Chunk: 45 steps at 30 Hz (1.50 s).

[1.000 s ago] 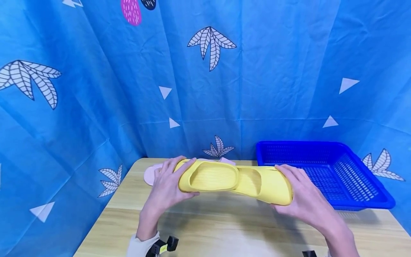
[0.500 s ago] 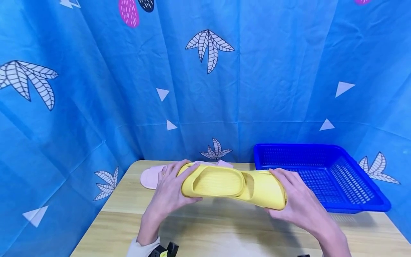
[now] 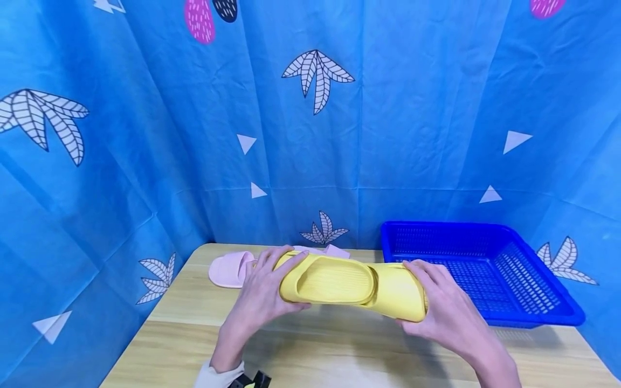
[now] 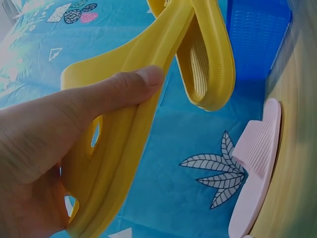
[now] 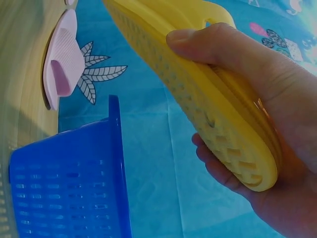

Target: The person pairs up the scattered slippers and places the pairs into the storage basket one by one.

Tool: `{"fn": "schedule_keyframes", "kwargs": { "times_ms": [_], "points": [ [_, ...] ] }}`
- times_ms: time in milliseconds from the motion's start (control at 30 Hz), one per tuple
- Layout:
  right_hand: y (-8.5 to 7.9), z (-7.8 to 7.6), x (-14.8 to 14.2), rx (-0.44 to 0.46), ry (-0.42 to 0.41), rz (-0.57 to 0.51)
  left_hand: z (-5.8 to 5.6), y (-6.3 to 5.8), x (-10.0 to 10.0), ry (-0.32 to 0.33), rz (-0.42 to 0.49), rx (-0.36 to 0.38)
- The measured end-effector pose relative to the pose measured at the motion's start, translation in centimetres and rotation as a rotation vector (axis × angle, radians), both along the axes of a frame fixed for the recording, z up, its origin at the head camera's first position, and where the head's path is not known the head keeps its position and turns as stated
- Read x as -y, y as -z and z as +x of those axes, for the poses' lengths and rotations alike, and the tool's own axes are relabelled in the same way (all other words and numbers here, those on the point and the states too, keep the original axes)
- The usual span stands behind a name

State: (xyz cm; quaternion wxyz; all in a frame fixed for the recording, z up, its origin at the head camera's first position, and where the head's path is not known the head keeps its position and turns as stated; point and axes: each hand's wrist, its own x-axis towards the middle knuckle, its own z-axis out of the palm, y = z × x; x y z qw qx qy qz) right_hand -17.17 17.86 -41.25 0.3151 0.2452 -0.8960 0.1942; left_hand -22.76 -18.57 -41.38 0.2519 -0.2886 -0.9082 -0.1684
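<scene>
One left hand (image 3: 261, 288) is gripping the left yellow slipper (image 3: 335, 280), thumb pressing along its side. Right hand (image 3: 443, 302) is grasping the right yellow slipper (image 3: 400, 293), patterned sole showing to the right wrist view. Both are being held above the wooden table (image 3: 194, 323), the left overlapping the right in the head view; cannot tell whether they are touching. One pink slipper (image 3: 229, 269) is lying beyond the left hand, another pink slipper (image 3: 338, 251) partly hidden behind the yellow. Blue basket (image 3: 446, 237) is standing right; printed blue curtain (image 3: 412, 118) is hanging behind.
</scene>
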Motion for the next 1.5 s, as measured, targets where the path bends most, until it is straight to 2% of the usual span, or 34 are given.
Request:
{"fn": "schedule_keyframes", "kwargs": {
  "times_ms": [667,1033,1500],
  "points": [
    [0.4,0.2,1.3,0.006,0.037,0.042,0.4,0.5,-1.6,0.035,0.013,-0.058],
    [0.3,-0.1,1.8,0.003,0.028,0.043,0.1,0.6,-2.2,0.071,0.061,-0.044],
    [0.5,-0.2,2.2,-0.003,0.025,0.033,-0.2,1.5,-3.0,0.122,0.115,-0.066]
  ]
}}
